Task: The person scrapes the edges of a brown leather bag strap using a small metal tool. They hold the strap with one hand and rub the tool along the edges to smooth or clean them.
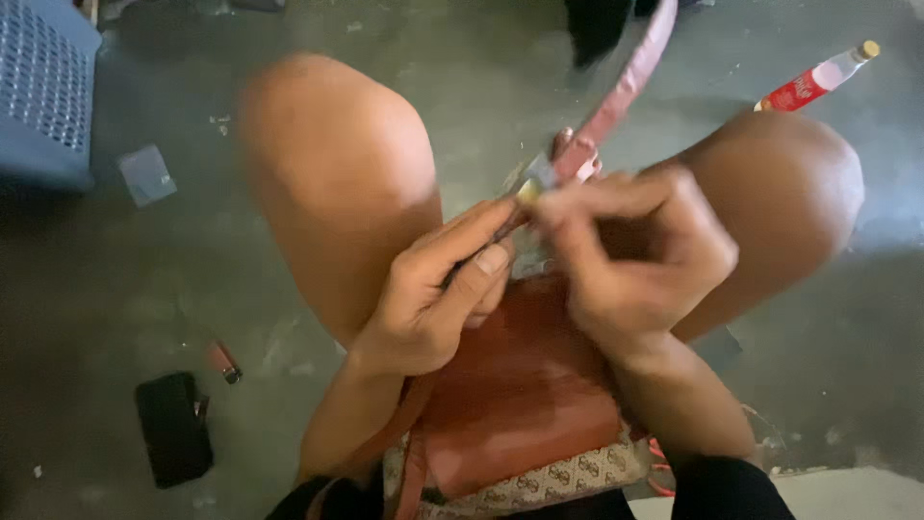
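Both hands pinch the pink strap's [616, 101] metal end over the red-brown bag [520, 385] in the lap, left hand [428, 299] and right hand [640, 255] closed on it (fingertips crowded together), so the small fitting could slip free and drop to the floor [144, 279].

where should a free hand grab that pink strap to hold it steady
Probably on the flat stretch of the pink strap above both hands, pinching its two faces from the side. That part runs bare toward the top of the picture, while the left hand and right hand crowd its lower end.
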